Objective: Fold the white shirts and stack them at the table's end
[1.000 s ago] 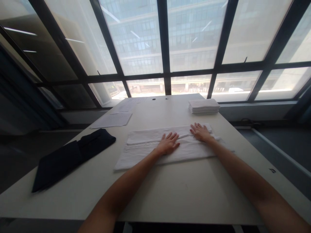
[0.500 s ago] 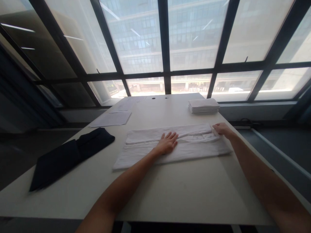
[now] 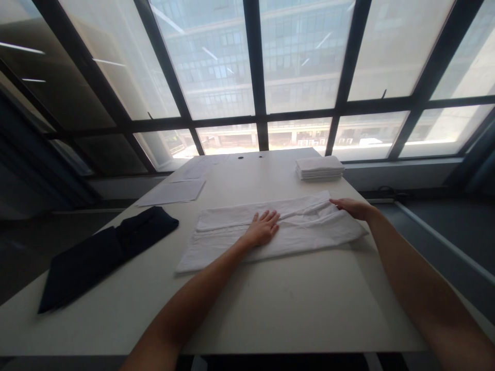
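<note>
A long folded white cloth lies across the table in front of me, its top layer folded inward along the length. My left hand rests flat on its middle with the fingers spread. At the cloth's right end, my right hand pinches the far corner and holds that edge slightly raised. Creases run from this corner toward my left hand. The exact kind of the white cloth cannot be told.
A stack of folded white cloths stands at the far right of the white table. Dark navy folded clothing lies at the left. White paper sheets are behind it. Large windows rise beyond the table.
My right hand has pulled the cloth's far right corner a little, and the folds at that end have shifted. My left hand stays pressed on the middle. The view has turned slightly.
</note>
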Demonstrator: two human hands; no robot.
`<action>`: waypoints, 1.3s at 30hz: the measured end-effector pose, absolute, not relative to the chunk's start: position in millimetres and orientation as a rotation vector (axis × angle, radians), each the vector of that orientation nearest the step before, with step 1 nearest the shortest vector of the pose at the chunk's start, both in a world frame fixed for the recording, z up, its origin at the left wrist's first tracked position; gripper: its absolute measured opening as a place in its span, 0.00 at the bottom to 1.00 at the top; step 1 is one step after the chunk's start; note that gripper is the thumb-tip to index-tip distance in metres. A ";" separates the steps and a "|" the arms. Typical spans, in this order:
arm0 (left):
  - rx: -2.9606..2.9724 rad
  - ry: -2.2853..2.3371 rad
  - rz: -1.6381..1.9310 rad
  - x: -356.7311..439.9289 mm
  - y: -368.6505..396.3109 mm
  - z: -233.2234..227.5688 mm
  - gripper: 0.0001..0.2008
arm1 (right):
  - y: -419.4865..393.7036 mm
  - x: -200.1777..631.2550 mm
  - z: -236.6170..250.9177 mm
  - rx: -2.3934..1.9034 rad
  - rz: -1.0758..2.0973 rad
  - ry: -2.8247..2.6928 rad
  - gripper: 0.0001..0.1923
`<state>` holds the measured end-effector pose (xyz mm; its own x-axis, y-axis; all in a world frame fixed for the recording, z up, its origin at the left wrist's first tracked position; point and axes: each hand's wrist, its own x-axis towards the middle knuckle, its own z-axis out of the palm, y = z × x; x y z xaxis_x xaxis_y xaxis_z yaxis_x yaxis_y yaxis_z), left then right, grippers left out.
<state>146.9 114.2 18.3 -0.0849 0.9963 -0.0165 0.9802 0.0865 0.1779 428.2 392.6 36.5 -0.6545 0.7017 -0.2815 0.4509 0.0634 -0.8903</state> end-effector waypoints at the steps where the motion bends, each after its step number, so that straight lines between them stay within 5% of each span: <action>1: 2.031 2.212 0.183 146.7 114.3 17.9 0.28 | 389.5 430.8 37.7 -1.102 1.738 -2.109 0.18; 13: 2.044 2.196 0.206 145.2 113.9 15.8 0.29 | 369.4 412.8 79.7 -0.787 1.671 -2.190 0.22; 18: 2.050 2.192 0.219 146.3 113.4 16.7 0.29 | 353.6 370.1 93.0 -0.895 1.511 -2.111 0.14; 22: 2.059 2.197 0.241 146.5 113.0 15.2 0.29 | 314.7 331.9 89.7 -0.826 1.474 -2.028 0.08; 28: 2.035 2.183 0.350 141.8 115.4 14.1 0.27 | 270.5 294.6 62.0 -0.728 1.605 -2.149 0.12; 35: 1.562 2.378 0.999 133.4 127.6 16.9 0.23 | 300.8 294.4 21.9 -0.922 0.848 -2.212 0.20; 39: 1.403 2.390 0.985 136.6 122.1 32.9 0.18 | 308.8 296.0 4.4 -0.871 0.690 -2.378 0.27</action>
<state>136.6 122.1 32.9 -0.5293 0.8342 0.1547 0.7010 0.3272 0.6337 296.0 308.8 4.4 -0.6636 0.6918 0.2847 0.4319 0.6650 -0.6093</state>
